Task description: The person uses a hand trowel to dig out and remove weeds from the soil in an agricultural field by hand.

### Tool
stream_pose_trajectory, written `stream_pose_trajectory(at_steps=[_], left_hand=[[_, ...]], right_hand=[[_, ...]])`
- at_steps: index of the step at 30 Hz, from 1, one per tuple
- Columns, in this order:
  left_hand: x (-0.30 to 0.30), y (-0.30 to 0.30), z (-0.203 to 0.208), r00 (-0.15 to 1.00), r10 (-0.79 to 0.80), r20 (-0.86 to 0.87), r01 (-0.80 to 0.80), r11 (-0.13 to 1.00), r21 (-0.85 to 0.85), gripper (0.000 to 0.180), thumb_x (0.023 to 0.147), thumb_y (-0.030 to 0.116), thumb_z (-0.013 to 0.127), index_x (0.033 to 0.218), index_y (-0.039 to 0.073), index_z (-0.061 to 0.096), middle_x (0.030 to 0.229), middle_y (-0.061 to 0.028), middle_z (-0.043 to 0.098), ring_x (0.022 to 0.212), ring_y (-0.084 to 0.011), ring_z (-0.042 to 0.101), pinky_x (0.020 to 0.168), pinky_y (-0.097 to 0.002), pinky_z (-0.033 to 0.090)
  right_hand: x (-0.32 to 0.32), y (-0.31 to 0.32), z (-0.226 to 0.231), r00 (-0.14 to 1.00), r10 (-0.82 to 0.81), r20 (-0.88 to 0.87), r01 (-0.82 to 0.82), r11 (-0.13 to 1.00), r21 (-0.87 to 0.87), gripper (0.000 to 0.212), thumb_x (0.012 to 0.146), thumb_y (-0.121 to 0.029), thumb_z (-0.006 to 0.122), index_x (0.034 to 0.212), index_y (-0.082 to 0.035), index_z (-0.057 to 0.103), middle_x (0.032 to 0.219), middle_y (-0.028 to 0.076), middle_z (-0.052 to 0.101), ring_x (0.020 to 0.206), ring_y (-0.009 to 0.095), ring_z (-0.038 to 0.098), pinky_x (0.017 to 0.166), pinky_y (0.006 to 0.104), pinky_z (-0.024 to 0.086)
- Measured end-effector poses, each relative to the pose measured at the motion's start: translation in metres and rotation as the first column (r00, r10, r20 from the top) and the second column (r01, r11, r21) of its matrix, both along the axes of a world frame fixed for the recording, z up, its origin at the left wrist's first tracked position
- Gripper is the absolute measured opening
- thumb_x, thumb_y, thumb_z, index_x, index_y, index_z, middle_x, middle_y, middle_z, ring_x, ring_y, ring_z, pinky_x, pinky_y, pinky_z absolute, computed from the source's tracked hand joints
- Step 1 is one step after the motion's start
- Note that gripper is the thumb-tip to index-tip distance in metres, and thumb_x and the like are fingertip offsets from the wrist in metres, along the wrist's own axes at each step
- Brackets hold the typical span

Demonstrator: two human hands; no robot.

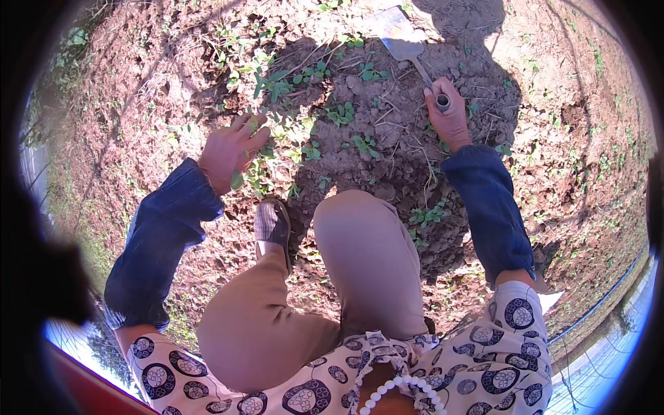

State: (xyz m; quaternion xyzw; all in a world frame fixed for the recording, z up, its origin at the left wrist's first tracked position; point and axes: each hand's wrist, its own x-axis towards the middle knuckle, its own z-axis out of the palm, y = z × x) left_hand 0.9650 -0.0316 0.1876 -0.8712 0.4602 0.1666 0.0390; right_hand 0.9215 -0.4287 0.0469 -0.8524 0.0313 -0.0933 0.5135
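My right hand (448, 116) is wrapped round the hollow metal handle of a small hand shovel (398, 33). Its flat blade points away from me and rests on the soil at the top of the view. At the left, my left hand (232, 151) reaches low among small green plants (257, 173). Its fingers are bent a little and apart, with leaves close around them; nothing held shows. More leafy seedlings (340, 113) grow in the ground between my two hands, and a larger clump (275, 84) stands just beyond my left fingers.
Clumpy brown soil (373, 166) spreads all round, with dry stalks and scattered plants. My shoe (272, 225) stands close below my left hand, and my bent knee (360, 221) rises in the middle. Shadow covers the centre ground. A blue line (602, 301) runs along the lower right.
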Motion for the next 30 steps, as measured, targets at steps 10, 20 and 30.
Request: stream_pose_trajectory(at_steps=[10, 20, 30], left_hand=[[0.051, -0.047, -0.075, 0.994, -0.013, -0.111, 0.017, 0.999, 0.041, 0.047, 0.073, 0.0, 0.056, 0.117, 0.015, 0.051, 0.137, -0.011, 0.04, 0.116, -0.0323, 0.049, 0.074, -0.0396, 0.054], [0.049, -0.011, -0.052, 0.986, 0.096, -0.134, -0.127, 0.961, -0.246, 0.046, 0.071, 0.006, 0.063, 0.115, 0.016, 0.055, 0.131, -0.0093, 0.048, 0.111, -0.0323, 0.053, 0.083, -0.0408, 0.05], [0.056, -0.05, -0.098, 0.98, 0.1, -0.174, -0.14, 0.961, -0.237, 0.033, 0.073, 0.015, 0.061, 0.103, 0.007, 0.053, 0.086, -0.0157, 0.06, 0.083, -0.0378, 0.06, 0.063, -0.0471, 0.048]], right_hand=[[-0.007, 0.005, 0.004, 0.999, -0.035, -0.014, 0.033, 0.992, -0.121, 0.018, 0.084, -0.004, 0.06, 0.08, -0.005, 0.043, 0.063, 0.009, 0.037, 0.06, 0.02, 0.03, 0.055, 0.0267, 0.037], [0.004, 0.014, 0.032, 0.993, -0.016, -0.115, -0.017, 0.96, -0.28, 0.016, 0.084, -0.012, 0.061, 0.084, -0.007, 0.046, 0.064, 0.012, 0.047, 0.058, 0.032, 0.038, 0.056, 0.034, 0.042], [0.007, 0.056, 0.127, 0.989, 0.002, -0.148, -0.047, 0.951, -0.304, 0.015, 0.081, -0.015, 0.063, 0.09, -0.007, 0.053, 0.069, 0.011, 0.059, 0.062, 0.026, 0.058, 0.059, 0.0349, 0.046]])
